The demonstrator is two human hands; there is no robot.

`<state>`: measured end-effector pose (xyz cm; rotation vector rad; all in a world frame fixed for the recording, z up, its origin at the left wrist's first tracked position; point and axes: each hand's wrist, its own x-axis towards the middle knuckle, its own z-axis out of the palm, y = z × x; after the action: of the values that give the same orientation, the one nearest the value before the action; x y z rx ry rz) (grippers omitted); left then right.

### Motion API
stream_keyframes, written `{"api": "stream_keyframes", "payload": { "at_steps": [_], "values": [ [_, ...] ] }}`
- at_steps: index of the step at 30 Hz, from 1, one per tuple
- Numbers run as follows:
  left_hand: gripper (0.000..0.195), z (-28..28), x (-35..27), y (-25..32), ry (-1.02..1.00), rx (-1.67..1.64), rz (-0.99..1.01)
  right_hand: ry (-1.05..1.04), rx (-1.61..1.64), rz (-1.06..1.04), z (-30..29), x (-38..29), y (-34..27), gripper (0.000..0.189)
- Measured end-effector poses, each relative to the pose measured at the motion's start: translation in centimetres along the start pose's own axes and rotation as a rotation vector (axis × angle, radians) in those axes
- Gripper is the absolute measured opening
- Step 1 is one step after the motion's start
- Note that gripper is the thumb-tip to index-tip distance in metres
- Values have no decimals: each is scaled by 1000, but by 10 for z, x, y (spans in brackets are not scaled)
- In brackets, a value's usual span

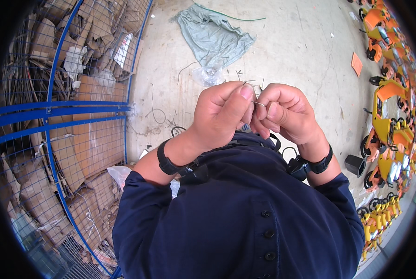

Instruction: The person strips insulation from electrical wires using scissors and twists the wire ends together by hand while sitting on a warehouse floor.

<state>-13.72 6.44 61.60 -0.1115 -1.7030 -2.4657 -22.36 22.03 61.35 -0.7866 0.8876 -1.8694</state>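
My left hand (222, 113) pinches a short, thin piece of wire (259, 103) between thumb and curled fingers. A dark end shows above the left thumb, and it is hidden whether it belongs to the same piece. My right hand (290, 113) meets the left in front of my waist, its thumb and index finger bent around the other end of the wire. The fingertips of both hands nearly touch, and the wire's middle is partly covered by them. Each wrist wears a black strap with a small device.
On the concrete floor ahead lie a grey-green woven sack (215, 38), a clear plastic bag (208, 75) and loose wire bits (156, 113). A blue mesh cage (89, 111) of flattened cardboard stands left. Rows of yellow-orange ride-on bikes (386, 115) and a black bin (354, 164) stand right.
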Motion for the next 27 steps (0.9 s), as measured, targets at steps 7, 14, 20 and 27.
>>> {"api": "stream_keyframes", "payload": {
  "at_steps": [7,14,20,27],
  "values": [
    [41,4,4,0,47,-161,2,-8,30,-31,-5,2,3,25],
    [42,4,7,1,65,-249,-17,-32,72,-64,-7,4,4,25],
    [41,-3,13,-1,56,-501,-120,-37,143,-87,-8,6,9,24],
    [39,-13,19,-4,94,-11,80,72,13,-61,-12,11,12,20]
  ]
}}
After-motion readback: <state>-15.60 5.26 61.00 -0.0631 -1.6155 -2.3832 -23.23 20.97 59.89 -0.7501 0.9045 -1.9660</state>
